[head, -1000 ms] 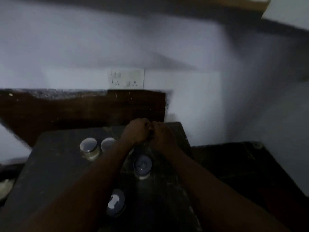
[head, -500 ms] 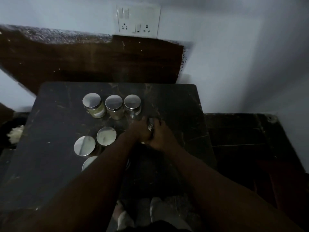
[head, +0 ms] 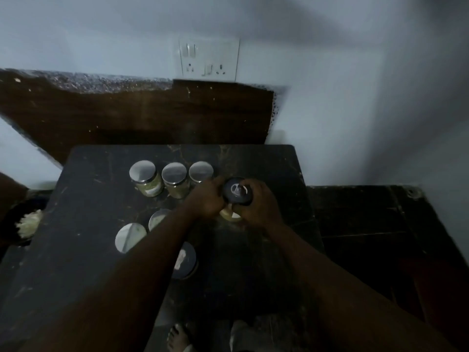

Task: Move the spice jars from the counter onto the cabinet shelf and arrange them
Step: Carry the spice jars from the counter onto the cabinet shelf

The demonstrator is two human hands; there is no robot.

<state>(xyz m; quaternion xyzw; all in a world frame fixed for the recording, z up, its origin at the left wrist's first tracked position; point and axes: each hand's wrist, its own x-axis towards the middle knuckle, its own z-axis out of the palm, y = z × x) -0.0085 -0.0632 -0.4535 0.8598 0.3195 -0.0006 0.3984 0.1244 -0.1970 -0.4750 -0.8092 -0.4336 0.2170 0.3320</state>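
Both our left hand (head: 206, 198) and right hand (head: 256, 204) gripped a dark-lidded jar (head: 237, 194), three silver-lidded jars (head: 175, 180) at its nine o'clock.

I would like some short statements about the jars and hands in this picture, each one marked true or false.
1. Both hands hold the dark-lidded jar. True: left hand and right hand grip it.
2. Three silver-lidded glass jars stand in a row behind the hands. True.
3. The dark stone counter holds no other jars. False: more silver-lidded jars stand near the left forearm.
4. The white wall socket plate is on the counter. False: it is on the wall above.
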